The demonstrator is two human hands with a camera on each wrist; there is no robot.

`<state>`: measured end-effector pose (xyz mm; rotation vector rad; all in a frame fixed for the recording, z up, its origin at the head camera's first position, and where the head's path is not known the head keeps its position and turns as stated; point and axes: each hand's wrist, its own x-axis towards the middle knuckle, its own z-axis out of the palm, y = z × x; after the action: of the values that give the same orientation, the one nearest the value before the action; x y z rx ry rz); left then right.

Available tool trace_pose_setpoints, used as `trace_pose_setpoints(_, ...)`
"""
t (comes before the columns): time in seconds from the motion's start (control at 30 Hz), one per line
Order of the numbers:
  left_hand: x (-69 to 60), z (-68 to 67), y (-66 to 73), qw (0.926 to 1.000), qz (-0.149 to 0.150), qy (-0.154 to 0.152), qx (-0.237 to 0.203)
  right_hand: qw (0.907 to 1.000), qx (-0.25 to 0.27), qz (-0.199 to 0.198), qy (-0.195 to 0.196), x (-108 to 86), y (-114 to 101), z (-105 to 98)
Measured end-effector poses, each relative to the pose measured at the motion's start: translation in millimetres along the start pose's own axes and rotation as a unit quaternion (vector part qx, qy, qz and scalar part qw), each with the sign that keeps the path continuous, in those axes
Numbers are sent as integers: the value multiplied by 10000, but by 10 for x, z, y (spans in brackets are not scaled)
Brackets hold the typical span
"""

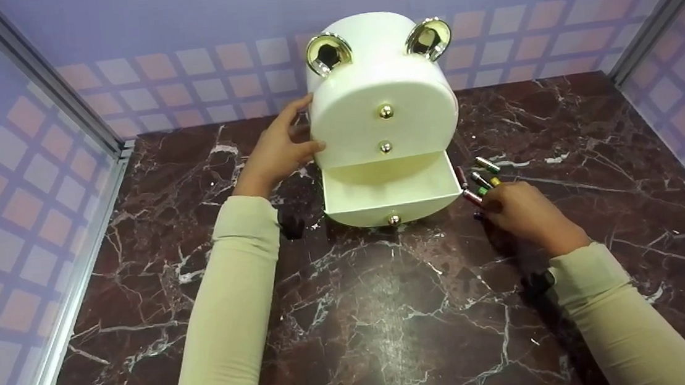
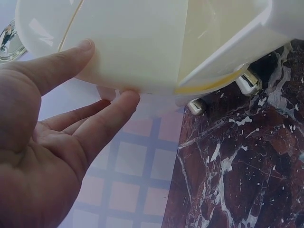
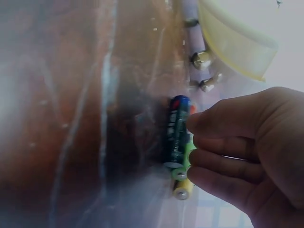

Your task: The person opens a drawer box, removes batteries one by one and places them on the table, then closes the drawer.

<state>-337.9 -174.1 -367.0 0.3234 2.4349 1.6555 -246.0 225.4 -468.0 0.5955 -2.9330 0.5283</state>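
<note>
A white, rounded storage box (image 1: pixel 382 83) stands at the back with its bottom drawer (image 1: pixel 388 182) pulled out; nothing shows inside the drawer. My left hand (image 1: pixel 280 151) rests against the box's left side, thumb and fingers fairly straight. In the left wrist view, the left thumb (image 2: pixel 71 59) touches the smooth white wall. Beside the drawer's right edge lie several small batteries, among them a yellow one (image 3: pixel 183 190) and a dark one (image 3: pixel 176 130). My right hand (image 1: pixel 521 211) is at these batteries, its slightly bent fingertips close against them; a firm hold cannot be made out.
Two gold ear-like ornaments (image 1: pixel 329 54) top the box, and round gold knobs (image 1: pixel 386 112) sit on the drawer fronts. Below lies a dark red marbled tabletop (image 1: pixel 359 315). Tile-patterned panels (image 1: pixel 7 184) enclose it at the back and sides.
</note>
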Motion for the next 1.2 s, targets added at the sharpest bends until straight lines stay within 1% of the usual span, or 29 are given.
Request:
trace_pose_setpoints(0.2,11,2,-8,10000,13,-9,61,9987,-138,-331,370,64,-86,-93)
trace_pose_setpoints(0.4,4,1,2,10000,-34,-15,16,9968,-67,-408,689,147,-237,-208)
trace_pose_setpoints(0.57,10,-6,-8,9999,0,13,108,9924,-83,-617,1057,232,-360,-277)
trace_pose_setpoints(0.67,10,-6,-13,9999,-1,10,108,9908,5,-688,1166,286,-422,-294)
trace_pose_setpoints(0.9,14,-6,-16,10000,-29,11,78,9892,175,-854,1179,424,-578,-333)
trace_pose_setpoints(1.07,19,-6,-22,9999,-51,14,102,9916,249,-939,855,523,-662,-341)
trace_pose_setpoints(1.2,20,-5,-25,9999,-12,28,113,9925,433,-1000,552,604,-720,-332)
